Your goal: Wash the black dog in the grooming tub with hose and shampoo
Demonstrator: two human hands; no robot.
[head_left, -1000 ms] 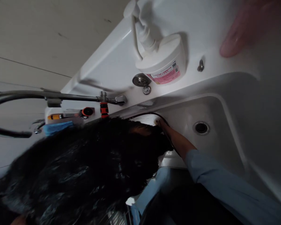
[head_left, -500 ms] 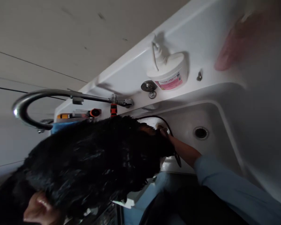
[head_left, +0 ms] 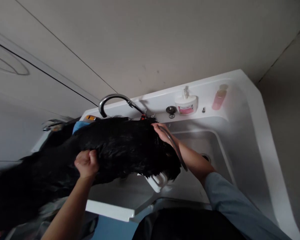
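A large black dog (head_left: 120, 143) with wet fur stretches across the white wash tub. My left hand (head_left: 87, 163) is closed in a fist against the fur on its near side; what the curled fingers hold, if anything, is hidden. At the dog's far side, towards the right, my right hand (head_left: 162, 131) is closed on a dark hose (head_left: 173, 145). The hose curves over the wrist and hangs down towards the near side. Its outlet end is hidden by the hand and the fur.
The white tub (head_left: 267, 146) has a drain (head_left: 206, 157) on its floor. On the back ledge are a curved chrome faucet (head_left: 113, 96), a white pump bottle (head_left: 186, 105) and a pink bottle (head_left: 219, 99). A white plastic item (head_left: 157, 181) shows beneath the dog.
My view has pulled back and tilted up. My left hand has moved right along the dog's side. My right hand, low beside the dog before, is now up at its far side with the hose.
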